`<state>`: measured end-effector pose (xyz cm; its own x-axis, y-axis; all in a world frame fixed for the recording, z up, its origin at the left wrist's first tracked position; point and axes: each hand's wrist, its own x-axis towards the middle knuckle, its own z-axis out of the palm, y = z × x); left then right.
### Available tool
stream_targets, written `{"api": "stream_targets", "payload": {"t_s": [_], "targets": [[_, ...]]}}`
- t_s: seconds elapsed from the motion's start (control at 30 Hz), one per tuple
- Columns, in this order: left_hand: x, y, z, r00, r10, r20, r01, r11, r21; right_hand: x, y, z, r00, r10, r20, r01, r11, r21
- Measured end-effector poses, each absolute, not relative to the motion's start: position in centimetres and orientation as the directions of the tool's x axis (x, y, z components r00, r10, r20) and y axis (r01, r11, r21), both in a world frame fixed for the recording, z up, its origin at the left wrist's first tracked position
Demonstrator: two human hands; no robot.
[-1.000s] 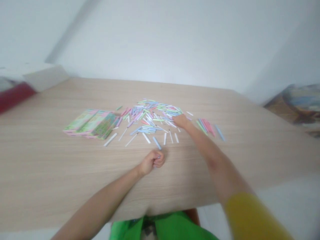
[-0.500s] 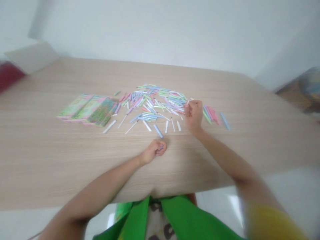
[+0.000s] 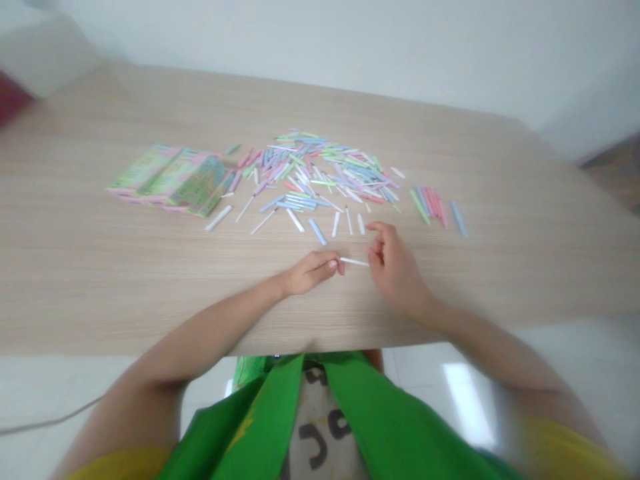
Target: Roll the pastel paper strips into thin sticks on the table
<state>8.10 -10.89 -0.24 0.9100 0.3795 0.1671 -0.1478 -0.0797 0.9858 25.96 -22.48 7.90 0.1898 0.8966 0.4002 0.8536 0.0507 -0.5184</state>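
Near the middle of the table, my left hand point(image 3: 315, 270) pinches one end of a thin white stick point(image 3: 355, 261). The stick's other end reaches the fingers of my right hand point(image 3: 393, 263), which are curled with the index finger partly raised; whether they grip it is unclear. Beyond both hands lies a wide pile of pastel sticks point(image 3: 300, 177). Several loose sticks, among them a blue one point(image 3: 317, 231) and a white one point(image 3: 335, 224), lie between the pile and my hands.
Green and pink printed packs point(image 3: 170, 177) lie left of the pile on the wooden table point(image 3: 125, 280). Pink and green sticks point(image 3: 434, 205) and a separate blue stick point(image 3: 459, 219) are at the right. A pale box point(image 3: 50, 53) stands at the far left.
My right hand has come back from the pile's right side toward my left hand. A white stick now shows between the two hands. The view has tilted downward.
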Motion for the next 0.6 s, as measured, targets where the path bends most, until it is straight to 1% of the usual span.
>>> {"api": "stream_targets", "payload": {"t_s": [0.13, 0.23, 0.3, 0.4, 0.47, 0.53, 0.6], "targets": [[7.9, -11.3, 0.7, 0.948, 0.254, 0.194, -0.137, -0.226, 0.964, 25.3, -23.6, 6.9, 0.216, 0.922, 0.321, 0.898, -0.058, -0.436], [8.0, -11.6, 1.5, 0.960, 0.180, 0.215, -0.145, -0.342, 0.929, 24.9, -24.3, 7.4, 0.231, 0.945, 0.233, 0.910, -0.125, -0.395], [8.0, -11.7, 1.8, 0.966, 0.126, 0.225, -0.160, -0.394, 0.905, 24.8, -24.8, 7.9, 0.229, 0.957, 0.176, 0.911, -0.147, -0.385], [8.2, -11.9, 1.8, 0.972, 0.035, 0.233, -0.192, -0.457, 0.869, 24.7, -25.9, 8.3, 0.214, 0.965, 0.150, 0.929, -0.154, -0.337], [8.2, -12.4, 1.7, 0.971, -0.018, 0.236, -0.216, -0.475, 0.853, 24.4, -26.8, 8.3, 0.212, 0.961, 0.175, 0.951, -0.162, -0.263], [8.3, -13.0, 1.8, 0.971, -0.055, 0.233, -0.230, -0.484, 0.844, 23.7, -27.8, 8.5, 0.191, 0.961, 0.200, 0.974, -0.159, -0.163], [8.4, -13.7, 1.8, 0.970, -0.072, 0.232, -0.237, -0.497, 0.835, 22.7, -28.6, 8.6, 0.128, 0.977, 0.169, 0.991, -0.119, -0.061]]}}
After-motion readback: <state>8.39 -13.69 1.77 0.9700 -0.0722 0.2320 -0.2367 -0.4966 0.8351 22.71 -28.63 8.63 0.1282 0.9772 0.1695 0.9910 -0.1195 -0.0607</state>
